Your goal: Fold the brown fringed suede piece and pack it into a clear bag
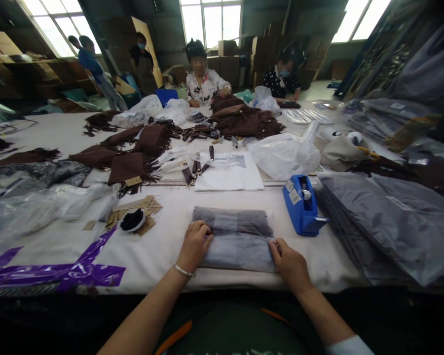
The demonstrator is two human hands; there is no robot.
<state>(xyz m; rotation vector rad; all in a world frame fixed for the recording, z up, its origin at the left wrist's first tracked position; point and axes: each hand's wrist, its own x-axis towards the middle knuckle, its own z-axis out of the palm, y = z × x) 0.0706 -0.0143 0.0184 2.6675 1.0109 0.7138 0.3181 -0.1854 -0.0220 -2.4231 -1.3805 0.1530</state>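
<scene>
A flat grey plastic-bagged package [237, 236] lies on the white table [163, 246] right in front of me. My left hand [194, 245] rests on its left edge, fingers curled onto the plastic. My right hand [288, 261] presses on its right near corner. Both hands hold the bag's edges down against the table. A bracelet sits on my left wrist.
A blue tape dispenser [301, 204] stands just right of the package. A stack of grey bagged items [385, 222] fills the right side. Brown fringed pieces [133, 153], clear bags [284, 155], paper tags [133, 217] and purple tape [59, 271] lie around. Several people work at the far side.
</scene>
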